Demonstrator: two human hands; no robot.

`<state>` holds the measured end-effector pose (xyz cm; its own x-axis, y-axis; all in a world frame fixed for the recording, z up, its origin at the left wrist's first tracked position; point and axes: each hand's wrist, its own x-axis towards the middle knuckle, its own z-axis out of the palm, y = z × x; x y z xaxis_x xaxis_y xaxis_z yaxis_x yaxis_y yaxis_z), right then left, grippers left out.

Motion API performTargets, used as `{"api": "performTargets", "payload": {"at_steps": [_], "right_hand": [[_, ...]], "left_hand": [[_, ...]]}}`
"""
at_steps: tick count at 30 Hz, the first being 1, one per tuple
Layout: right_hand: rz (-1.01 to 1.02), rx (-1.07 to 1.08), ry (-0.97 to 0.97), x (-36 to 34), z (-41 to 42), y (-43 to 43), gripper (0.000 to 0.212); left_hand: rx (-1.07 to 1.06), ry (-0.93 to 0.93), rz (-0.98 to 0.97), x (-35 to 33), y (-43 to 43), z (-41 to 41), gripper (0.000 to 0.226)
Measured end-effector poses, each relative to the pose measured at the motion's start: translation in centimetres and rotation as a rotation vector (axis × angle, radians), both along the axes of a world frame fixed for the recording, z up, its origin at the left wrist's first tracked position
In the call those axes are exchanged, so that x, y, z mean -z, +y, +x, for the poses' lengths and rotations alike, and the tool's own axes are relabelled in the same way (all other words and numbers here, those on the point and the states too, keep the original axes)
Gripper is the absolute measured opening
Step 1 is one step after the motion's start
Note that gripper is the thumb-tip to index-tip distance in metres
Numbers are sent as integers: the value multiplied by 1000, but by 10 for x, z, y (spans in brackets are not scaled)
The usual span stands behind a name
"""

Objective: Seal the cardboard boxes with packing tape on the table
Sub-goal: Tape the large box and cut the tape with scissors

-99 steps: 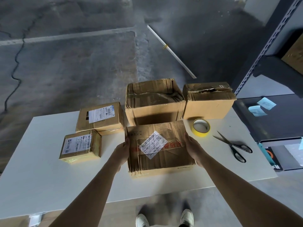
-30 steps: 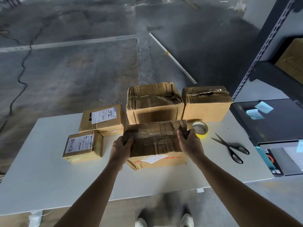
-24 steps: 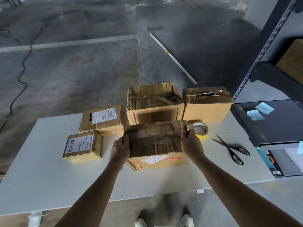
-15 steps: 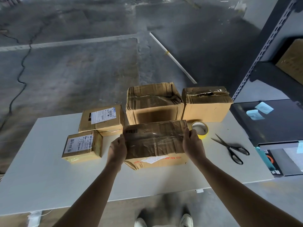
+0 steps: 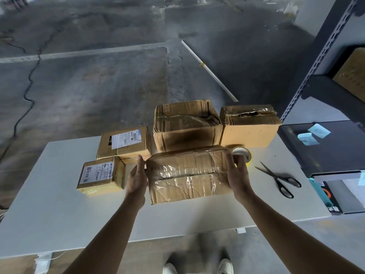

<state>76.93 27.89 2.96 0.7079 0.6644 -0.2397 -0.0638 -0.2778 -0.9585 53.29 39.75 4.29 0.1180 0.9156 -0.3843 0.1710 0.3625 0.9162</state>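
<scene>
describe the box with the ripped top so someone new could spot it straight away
Look along the far edge of the white table. The box with the ripped top stands at the right end of that edge, nearest the grey shelving rack and just behind the yellow tape roll. Only it has a jagged tear across its taped top.

white table, two labelled boxes left, two larger boxes behind, yellow tape roll, black scissors right
</scene>
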Motion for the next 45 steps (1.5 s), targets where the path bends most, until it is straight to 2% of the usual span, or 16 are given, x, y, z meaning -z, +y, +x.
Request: {"api": "performTargets", "payload": {"at_steps": [2, 4, 7, 9, 11, 13, 18, 25, 31, 34, 38, 45], "right_hand": [[28, -3, 61, -4, -2, -3, 23], [37, -11, 89, -4, -3, -5, 25], [34, -23, 61, -1, -2, -7, 48], [29, -38, 55, 1, -2, -9, 56], [29, -34, 66, 6, 1, -10, 50], [15, -11, 77, 10, 4, -10, 36], [-43, 8, 143, 22, 6, -14, 20], [-86, -55, 196, 26, 5, -20, 26], [-162, -131, 167, 33, 4, -21, 48], [-178, -163, 166, 31, 5, -18, 36], [-198, -189, 164, 31, 7, -16, 34], [-246, -198, 128, 30, 12, -12, 41]], "left_hand": [[20, -29, -25, -2, -3, 1, 39], [38, -50, -19, -3, -6, 1, 42], [66, -61, -2, -1, -9, -1, 49], [68, -71, -15, 4, -9, -3, 41], [66, -65, -33, 10, -10, -5, 26], [59, -47, -61, 15, -10, -8, 18], [109, 4, -82, 24, -13, -10, 25], [171, 63, -104, 33, -13, -15, 41], [215, 163, -90, 35, -14, -16, 58], [238, 191, -108, 40, -10, -16, 54], [283, 234, -104, 48, -6, -13, 41], [289, 288, -71, 52, 4, -11, 49]]}}
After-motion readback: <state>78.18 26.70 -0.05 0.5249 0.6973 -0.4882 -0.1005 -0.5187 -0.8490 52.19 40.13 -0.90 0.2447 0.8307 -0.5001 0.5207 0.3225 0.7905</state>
